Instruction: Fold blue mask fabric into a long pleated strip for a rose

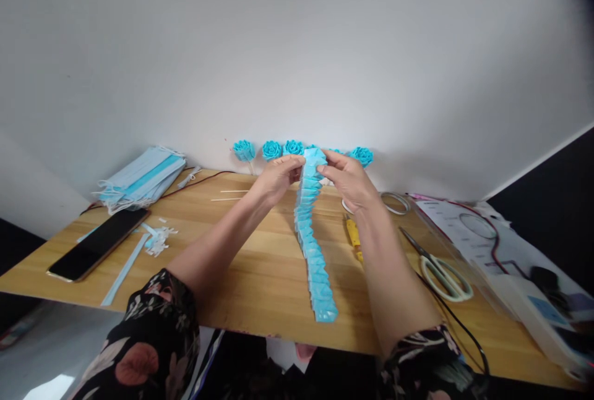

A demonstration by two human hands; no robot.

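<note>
A long light-blue folded strip (312,244), pleated like a chain, trails from my hands down to the table's near edge. My left hand (273,178) pinches its upper end from the left. My right hand (349,181) pinches the same end from the right, fingers closed on the folds. Both hands are raised a little above the wooden table (260,276). Just behind them several blue rolled flowers (271,150) stand along the wall.
A stack of blue face masks (142,178) lies at the back left, a black phone (98,243) in front of it, with cut strips and scraps (156,240) beside. Right of my hands lie a yellow tool (353,236), scissors (440,270), a tape ring (394,203) and papers (464,221).
</note>
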